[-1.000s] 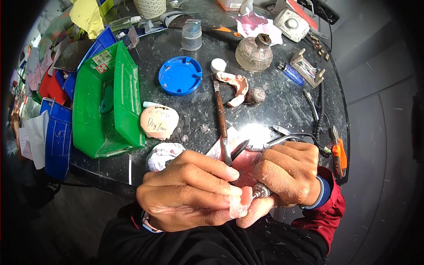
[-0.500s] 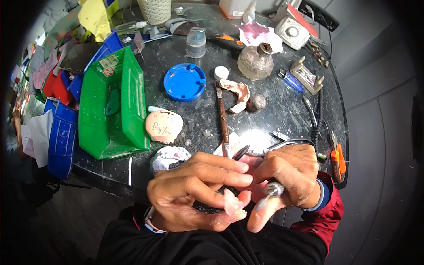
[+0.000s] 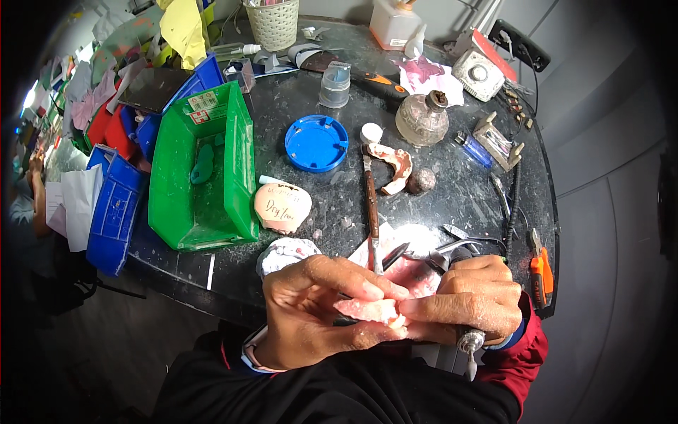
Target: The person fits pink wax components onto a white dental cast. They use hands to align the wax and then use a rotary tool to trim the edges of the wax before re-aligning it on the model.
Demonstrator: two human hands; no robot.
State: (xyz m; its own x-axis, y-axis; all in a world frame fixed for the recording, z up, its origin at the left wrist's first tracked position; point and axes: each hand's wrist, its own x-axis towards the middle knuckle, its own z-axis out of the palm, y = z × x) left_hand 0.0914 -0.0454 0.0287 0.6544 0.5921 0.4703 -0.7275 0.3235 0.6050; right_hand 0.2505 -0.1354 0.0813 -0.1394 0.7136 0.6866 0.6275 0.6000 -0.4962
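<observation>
Pink piece: probably light, brittle; hold its edges
Left hand: my fingers pinch it
Right hand: my fingers curl round handpiece

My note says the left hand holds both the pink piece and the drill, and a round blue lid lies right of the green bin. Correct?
Not quite: the head view shows the drill in the right hand. The left hand does hold the pink piece, and the round blue lid lies right of the green bin.
</observation>
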